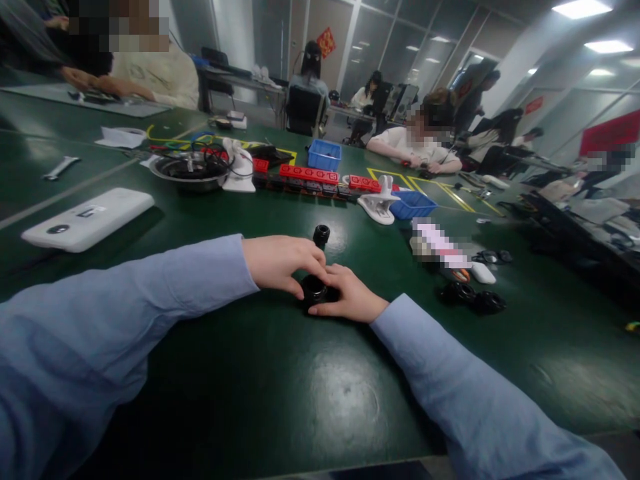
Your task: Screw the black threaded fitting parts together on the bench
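Both hands meet around a glossy black round part (315, 288) on the green table, its ring-like rim facing up. From the left, my left hand (285, 261) curves over it, thumb and fingers closed about its top and left side. My right hand (350, 293) grips the same part from the right, thumb along the near side and fingers behind. The two hands' fingertips touch or overlap. Just beyond them stands a smaller black cylindrical piece (321, 233) with a hollow top, apart from the held part. The lower part of what I hold is hidden by my fingers.
A white power bank-like box (90, 219) and a wrench (62, 168) lie left. Farther back are a metal bowl (187, 180) of cables, red blocks (309, 175), white clamps (383, 203) and blue bins (324, 155). Black round parts (473, 295) lie right. Other people sit beyond.
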{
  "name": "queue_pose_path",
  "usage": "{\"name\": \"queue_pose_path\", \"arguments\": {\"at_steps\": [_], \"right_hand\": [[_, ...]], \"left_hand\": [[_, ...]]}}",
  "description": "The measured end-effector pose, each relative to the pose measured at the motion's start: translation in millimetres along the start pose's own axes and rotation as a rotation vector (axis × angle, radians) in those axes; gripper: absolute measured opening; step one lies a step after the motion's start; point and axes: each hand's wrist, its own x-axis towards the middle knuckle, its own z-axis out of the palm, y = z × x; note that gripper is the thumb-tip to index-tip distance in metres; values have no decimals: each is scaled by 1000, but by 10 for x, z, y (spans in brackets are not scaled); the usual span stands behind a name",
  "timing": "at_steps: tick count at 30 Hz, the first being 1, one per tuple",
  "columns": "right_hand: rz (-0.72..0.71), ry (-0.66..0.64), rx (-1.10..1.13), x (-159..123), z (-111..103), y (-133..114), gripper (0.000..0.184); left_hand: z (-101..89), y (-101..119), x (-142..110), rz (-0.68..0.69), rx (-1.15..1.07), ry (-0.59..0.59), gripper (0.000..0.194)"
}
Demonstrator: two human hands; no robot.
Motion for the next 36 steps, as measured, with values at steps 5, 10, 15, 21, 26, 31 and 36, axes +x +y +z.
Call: {"name": "queue_pose_path", "arguments": {"at_steps": [5, 10, 15, 21, 26, 31, 36], "right_hand": [[-1, 51, 14, -2, 31, 25, 41], [16, 35, 17, 7, 32, 39, 42], [-4, 21, 16, 16, 26, 47, 47], [12, 1, 4, 17, 19, 48, 44], [27, 0, -1, 20, 39, 58, 43], [41, 27, 28, 13, 57, 65, 40], [60, 21, 25, 3, 50, 66, 40]], "left_hand": [[24, -42, 5, 31, -43, 15, 44], [29, -69, 19, 14, -83, -14, 43], [34, -64, 36, -60, -55, -6, 43], [22, 6, 44, -161, -4, -12, 37], [18, 119, 38, -248, 65, -24, 34], [29, 223, 93, -357, 143, -56, 35], [19, 300, 121, -421, 205, -57, 37]]}}
